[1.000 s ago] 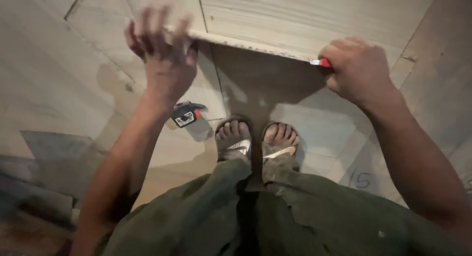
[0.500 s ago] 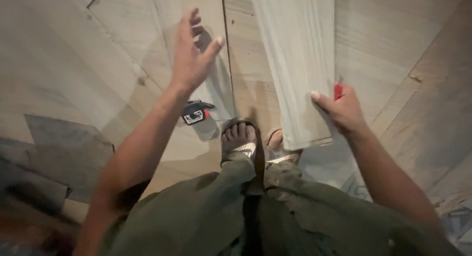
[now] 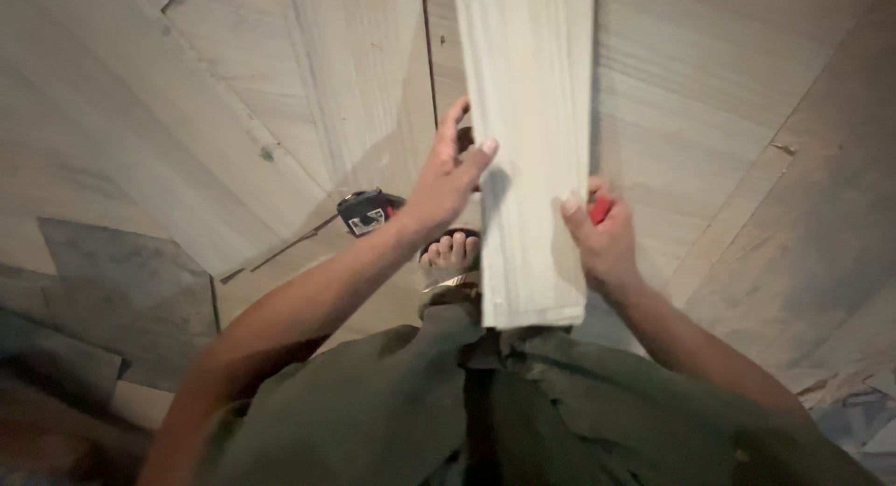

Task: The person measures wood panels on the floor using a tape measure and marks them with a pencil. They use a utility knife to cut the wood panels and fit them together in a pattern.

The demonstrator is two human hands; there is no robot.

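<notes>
A long pale wood-grain plank (image 3: 527,140) runs from the top edge of the view down to my knees. My left hand (image 3: 448,178) grips its left edge, thumb across the face. My right hand (image 3: 602,239) holds its right edge and also pinches a small red tool (image 3: 600,208) against the palm. The plank hides most of my right foot; my left foot (image 3: 451,254) in a sandal shows beside it.
A black tape measure (image 3: 370,211) with red trim lies on the floor left of my feet. Laid wood-look planks (image 3: 280,103) cover the floor around me, with a patch of bare grey subfloor (image 3: 121,281) at lower left.
The plank has swung from lying crosswise ahead of me to pointing lengthwise toward my knees. My left hand came off the floor and took the plank's left edge.
</notes>
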